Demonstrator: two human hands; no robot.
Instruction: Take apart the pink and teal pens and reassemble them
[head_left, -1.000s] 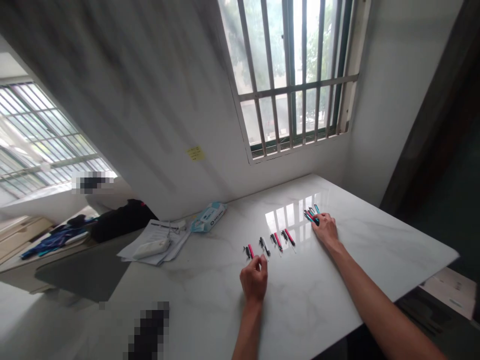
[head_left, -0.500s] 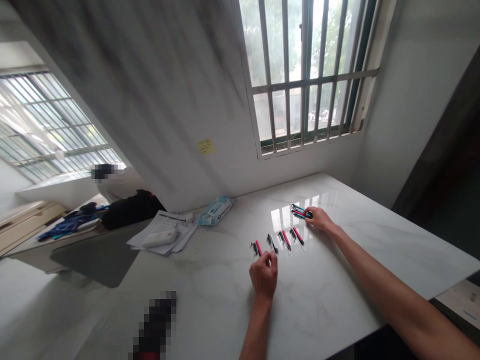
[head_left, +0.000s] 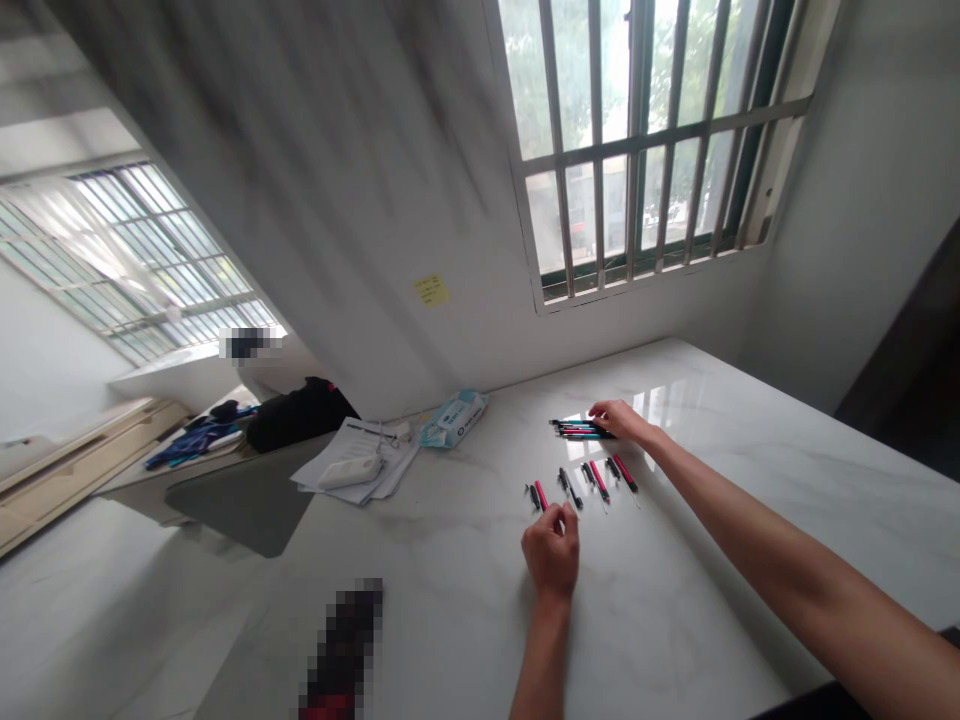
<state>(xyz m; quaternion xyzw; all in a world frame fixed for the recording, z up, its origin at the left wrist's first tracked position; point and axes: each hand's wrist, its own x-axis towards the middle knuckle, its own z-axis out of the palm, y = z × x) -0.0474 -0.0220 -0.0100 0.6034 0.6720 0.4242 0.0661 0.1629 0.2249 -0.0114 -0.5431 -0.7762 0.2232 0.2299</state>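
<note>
White desk (head_left: 435,570); your left hand (head_left: 551,548) curled beside pen parts (head_left: 598,480), grip's contents unclear; right hand (head_left: 624,421), at left's one o'clock, touches pen bundle (head_left: 577,430), grip unclear.

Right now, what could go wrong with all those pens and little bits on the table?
The right hand is at one end of the pen bundle, so a nudge might make a pen roll out of line. The left hand is very close to the row of pen parts, so a bump could mix the bits up.
</note>
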